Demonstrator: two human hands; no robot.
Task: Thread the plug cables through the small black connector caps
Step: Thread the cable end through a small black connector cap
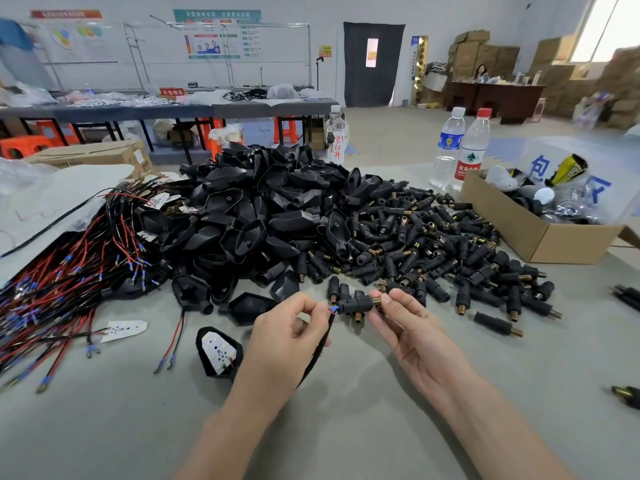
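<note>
Just above the bench point(346, 410), by the cap pile point(433, 244): right hand point(415, 337) fingers point(398, 298) clamped a cap point(356, 304), left hand point(284, 337) fingers point(311, 307) pinched the cable point(320, 344), its red and blue ends at the cap's mouth. Risk: ends could splay and catch the rim, or slack cable buckle. Box point(571, 244) at right held bags point(502, 180) and loose black parts.

The wall point(450, 15) is white, with bright posters point(214, 36) at 11 o'clock. A dark door point(356, 77) with a small lit pane stands at 12 o'clock. A long grey desk point(242, 109) runs across at 10 o'clock, with orange stools point(20, 147) under it. Brown boxes point(485, 57) are piled at 1 o'clock, behind a dark brown desk point(502, 98). Light comes through a big window point(602, 26) at 2 o'clock. The floor point(398, 133) is pale.
</note>
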